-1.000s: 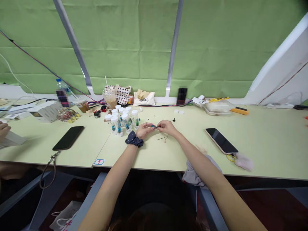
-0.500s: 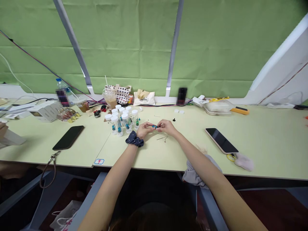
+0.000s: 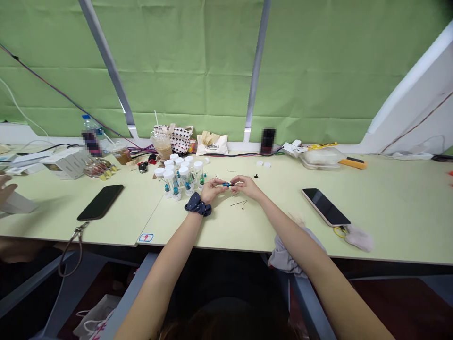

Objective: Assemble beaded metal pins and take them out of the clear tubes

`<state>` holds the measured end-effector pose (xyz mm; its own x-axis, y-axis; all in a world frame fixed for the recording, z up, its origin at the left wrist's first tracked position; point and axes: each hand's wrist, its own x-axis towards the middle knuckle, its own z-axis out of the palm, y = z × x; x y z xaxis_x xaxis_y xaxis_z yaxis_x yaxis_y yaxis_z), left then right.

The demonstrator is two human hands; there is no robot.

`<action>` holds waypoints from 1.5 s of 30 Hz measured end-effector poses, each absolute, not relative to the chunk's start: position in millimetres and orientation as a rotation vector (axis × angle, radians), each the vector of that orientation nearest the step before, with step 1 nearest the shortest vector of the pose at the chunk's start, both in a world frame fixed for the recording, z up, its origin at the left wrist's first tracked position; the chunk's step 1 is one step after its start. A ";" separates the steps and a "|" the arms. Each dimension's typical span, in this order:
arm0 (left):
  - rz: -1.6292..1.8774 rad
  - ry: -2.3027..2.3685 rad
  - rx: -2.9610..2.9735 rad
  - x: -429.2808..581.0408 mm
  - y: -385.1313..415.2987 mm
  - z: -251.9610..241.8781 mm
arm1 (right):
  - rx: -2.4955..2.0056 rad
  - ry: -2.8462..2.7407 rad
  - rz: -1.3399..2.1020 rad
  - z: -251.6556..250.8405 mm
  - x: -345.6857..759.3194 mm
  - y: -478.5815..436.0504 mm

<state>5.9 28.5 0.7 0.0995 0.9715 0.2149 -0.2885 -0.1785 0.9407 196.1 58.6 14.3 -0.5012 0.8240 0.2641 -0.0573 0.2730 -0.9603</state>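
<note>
Between my two hands, above the pale table (image 3: 212, 231), is a small blue part with a dark end (image 3: 226, 184); its exact kind is too small to make out. My left hand (image 3: 211, 190) pinches the blue side. At the dark end, the fingers of my right hand (image 3: 247, 186) are closed. Just left of my hands stand several clear tubes with white caps (image 3: 184, 177), holding blue and green pieces. Thin metal pins (image 3: 239, 204) lie on the table below my hands. Beyond my right hand sits a small black piece (image 3: 256, 176).
Phones lie to the left (image 3: 101, 203) and right (image 3: 325, 207). White caps (image 3: 263, 164), a drink cup (image 3: 162, 145) and a cloth bag (image 3: 211, 143) are at the back. Another person's hand (image 3: 6, 189) shows at the far left.
My hands stay nearly in place, with the small blue part turned slightly between my fingers. At the far left, the other person's hand has come further into view.
</note>
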 end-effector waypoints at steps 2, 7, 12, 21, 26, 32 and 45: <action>1.388 0.795 1.193 6.0 29.0 0.0 | -0.707 -1.690 1.342 15.5 195.6 57.7; 1.402 0.795 1.198 6.6 28.6 0.4 | -0.722 -1.643 1.373 14.1 193.5 57.8; 1.369 0.756 1.139 7.5 27.7 0.9 | -0.791 -1.607 1.412 12.8 191.2 57.5; 1.388 0.755 1.088 7.6 31.5 -0.8 | -0.738 -1.612 1.416 17.2 192.2 53.8; 1.364 0.764 1.091 8.1 29.7 1.2 | -0.713 -1.629 1.444 17.9 190.5 52.1; 1.391 0.742 1.060 8.8 28.5 3.3 | -0.680 -1.642 1.391 16.4 191.8 54.7; 1.389 0.757 1.035 7.7 28.8 4.1 | -0.706 -1.678 1.309 16.4 195.2 57.7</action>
